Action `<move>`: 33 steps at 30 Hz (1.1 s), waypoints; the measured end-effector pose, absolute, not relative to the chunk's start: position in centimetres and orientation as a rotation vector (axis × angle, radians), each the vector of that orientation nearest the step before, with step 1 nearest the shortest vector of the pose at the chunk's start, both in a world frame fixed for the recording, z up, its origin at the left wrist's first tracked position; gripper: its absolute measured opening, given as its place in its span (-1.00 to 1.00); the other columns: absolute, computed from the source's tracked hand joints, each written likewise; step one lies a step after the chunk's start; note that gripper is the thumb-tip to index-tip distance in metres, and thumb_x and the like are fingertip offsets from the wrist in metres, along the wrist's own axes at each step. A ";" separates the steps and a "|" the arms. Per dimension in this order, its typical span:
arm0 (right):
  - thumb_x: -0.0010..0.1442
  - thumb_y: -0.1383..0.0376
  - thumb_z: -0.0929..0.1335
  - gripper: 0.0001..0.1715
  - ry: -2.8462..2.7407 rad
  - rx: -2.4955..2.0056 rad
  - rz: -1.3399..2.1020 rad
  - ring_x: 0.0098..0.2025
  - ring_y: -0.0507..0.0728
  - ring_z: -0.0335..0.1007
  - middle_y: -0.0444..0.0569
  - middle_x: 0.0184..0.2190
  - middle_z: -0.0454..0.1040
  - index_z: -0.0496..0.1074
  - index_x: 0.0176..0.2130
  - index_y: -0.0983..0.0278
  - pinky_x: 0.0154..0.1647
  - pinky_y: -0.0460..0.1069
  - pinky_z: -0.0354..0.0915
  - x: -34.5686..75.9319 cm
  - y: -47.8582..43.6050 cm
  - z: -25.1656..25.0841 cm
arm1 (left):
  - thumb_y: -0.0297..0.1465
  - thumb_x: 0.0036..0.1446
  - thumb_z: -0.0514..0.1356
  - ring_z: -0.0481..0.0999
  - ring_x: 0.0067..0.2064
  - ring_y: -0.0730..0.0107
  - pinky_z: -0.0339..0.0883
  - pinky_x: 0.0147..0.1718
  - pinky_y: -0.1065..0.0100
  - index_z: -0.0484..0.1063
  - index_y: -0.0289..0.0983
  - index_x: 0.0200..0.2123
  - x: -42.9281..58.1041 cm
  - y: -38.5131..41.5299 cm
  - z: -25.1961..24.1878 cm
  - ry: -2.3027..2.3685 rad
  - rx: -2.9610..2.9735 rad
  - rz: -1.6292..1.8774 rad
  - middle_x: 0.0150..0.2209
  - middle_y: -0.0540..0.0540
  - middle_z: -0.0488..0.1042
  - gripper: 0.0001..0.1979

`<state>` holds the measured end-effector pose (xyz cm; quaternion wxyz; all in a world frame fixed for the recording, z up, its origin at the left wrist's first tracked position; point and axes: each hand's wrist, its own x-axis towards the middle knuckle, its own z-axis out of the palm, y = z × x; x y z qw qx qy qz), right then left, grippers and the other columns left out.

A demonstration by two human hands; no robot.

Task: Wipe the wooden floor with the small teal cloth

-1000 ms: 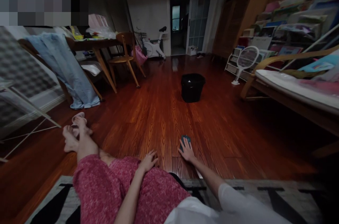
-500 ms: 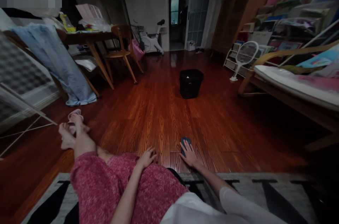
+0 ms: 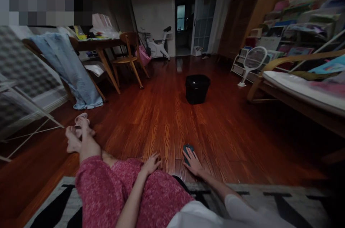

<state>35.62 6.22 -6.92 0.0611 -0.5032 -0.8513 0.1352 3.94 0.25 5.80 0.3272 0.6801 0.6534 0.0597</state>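
Note:
My right hand lies over a small, rounded, dark teal computer mouse on the wooden floor. Its fingers stretch forward across the mouse, partly hiding it. On my thigh rests my left hand, palm down, with the fingers loosely apart and nothing in them. I sit with my legs out to the left, in red patterned trousers. Ahead on the floor stands a black bin, out of reach of both hands.
A patterned rug lies beneath me. At the left are a table, a wooden chair and jeans draped over another chair. A white exercise bike stands farther back. At the right are a white racket and a wooden-armed seat.
The view has tilted slightly, so the room sits a little lower and farther right. My right hand and the mouse have shifted slightly left over the floor. My left hand stays on my thigh.

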 end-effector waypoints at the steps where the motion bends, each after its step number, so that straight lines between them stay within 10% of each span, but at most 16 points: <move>1: 0.36 -0.08 0.12 -0.19 -2.608 -1.471 0.413 0.51 0.20 -0.40 -0.02 0.50 -0.23 -0.12 0.46 0.09 0.45 0.24 -0.27 36.9 4.6 -7.3 | -0.13 0.28 0.06 0.10 0.41 0.15 0.00 0.34 0.20 0.21 -0.32 0.34 3.9 0.2 5.7 1.712 1.780 0.156 0.42 -0.26 0.08 -0.35; 15: 0.36 0.02 -0.01 -0.16 -1.794 -2.226 0.202 0.49 0.35 -0.34 0.16 0.49 -0.27 -0.16 0.46 0.34 0.39 0.37 -0.28 45.3 11.6 -6.4 | -0.15 0.26 0.07 0.12 0.41 0.15 -0.02 0.35 0.21 0.23 -0.29 0.33 3.9 0.2 6.3 1.724 1.766 0.129 0.41 -0.22 0.11 -0.37; 33: 0.39 -0.02 0.10 -0.26 -2.679 -1.270 0.505 0.50 0.16 -0.35 -0.10 0.50 -0.21 -0.10 0.45 0.06 0.45 0.18 -0.28 37.5 0.8 -4.8 | -0.16 0.30 0.06 0.10 0.41 0.14 -0.03 0.35 0.22 0.22 -0.30 0.34 4.1 0.0 6.9 1.715 1.774 0.114 0.42 -0.24 0.09 -0.39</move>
